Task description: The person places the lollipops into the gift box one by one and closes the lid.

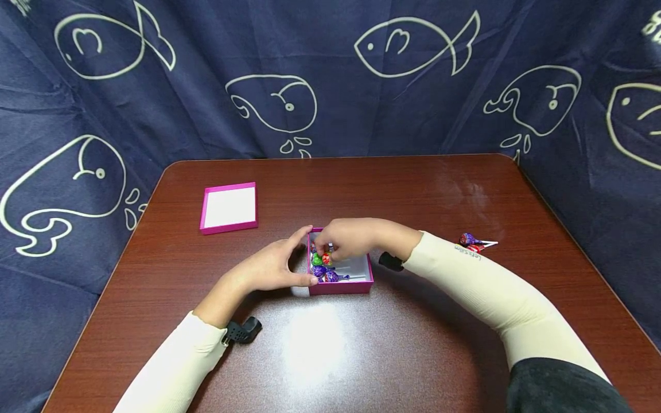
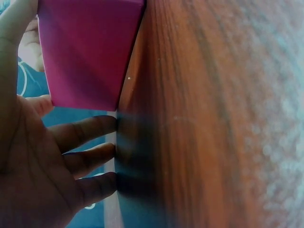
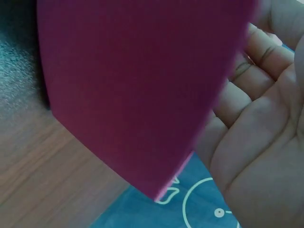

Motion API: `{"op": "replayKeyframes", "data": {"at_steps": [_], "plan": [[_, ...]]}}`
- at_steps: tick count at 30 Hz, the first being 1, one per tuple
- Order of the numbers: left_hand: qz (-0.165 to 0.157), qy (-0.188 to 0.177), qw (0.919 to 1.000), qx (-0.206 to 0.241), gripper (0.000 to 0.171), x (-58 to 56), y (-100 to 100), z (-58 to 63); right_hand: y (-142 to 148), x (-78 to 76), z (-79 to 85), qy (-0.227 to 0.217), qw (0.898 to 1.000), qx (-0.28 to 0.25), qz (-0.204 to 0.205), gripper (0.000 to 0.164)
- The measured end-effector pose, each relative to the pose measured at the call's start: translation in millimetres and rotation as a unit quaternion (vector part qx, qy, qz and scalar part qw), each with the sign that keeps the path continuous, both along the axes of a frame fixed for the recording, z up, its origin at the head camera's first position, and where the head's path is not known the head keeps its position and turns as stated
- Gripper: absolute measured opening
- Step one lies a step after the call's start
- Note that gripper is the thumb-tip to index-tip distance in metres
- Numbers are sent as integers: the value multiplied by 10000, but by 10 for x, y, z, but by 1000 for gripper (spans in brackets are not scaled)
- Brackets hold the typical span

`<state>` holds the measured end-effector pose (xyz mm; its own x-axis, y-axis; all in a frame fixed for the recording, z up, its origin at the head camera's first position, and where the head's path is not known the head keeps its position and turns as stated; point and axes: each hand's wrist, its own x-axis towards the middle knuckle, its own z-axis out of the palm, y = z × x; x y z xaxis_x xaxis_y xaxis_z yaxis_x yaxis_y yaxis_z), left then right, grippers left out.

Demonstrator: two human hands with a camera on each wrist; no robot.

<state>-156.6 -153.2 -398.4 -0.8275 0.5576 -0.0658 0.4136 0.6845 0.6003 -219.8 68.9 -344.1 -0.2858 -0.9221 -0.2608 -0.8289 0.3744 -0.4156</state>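
Note:
An open pink box [image 1: 341, 289] with a white inside stands mid-table, holding several wrapped lollipops in purple, green and red. My left hand [image 1: 271, 267] holds its left side, thumb at the near corner and index finger at the far one. In the left wrist view the other fingers are spread, their tips down at the table beside the box wall [image 2: 90, 52]. Inside the box, my right hand [image 1: 348, 236] pinches a red-and-yellow lollipop [image 1: 327, 258] beside a green one [image 1: 317, 260]. Purple lollipops [image 1: 333, 276] lie nearer me. The box wall [image 3: 128, 95] hides the right fingertips in the right wrist view.
A pink lid [image 1: 229, 207] lies inside-up at the back left. To the right, behind my right forearm, lie a purple lollipop [image 1: 468, 239] and a red one [image 1: 476, 248]. Dark blue cloth with fish drawings surrounds the brown table [image 1: 361, 183].

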Motion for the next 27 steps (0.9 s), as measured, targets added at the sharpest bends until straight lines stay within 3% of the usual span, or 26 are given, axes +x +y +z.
{"op": "replayKeyframes", "data": {"at_steps": [12, 27], "plan": [[17, -14, 10000, 17, 109, 11, -1, 2, -22, 41, -92, 156, 9995, 222, -169, 15], [55, -7, 10000, 22, 110, 10, 4, -2, 14, 50, -97, 58, 9999, 1, -133, 15]]}}
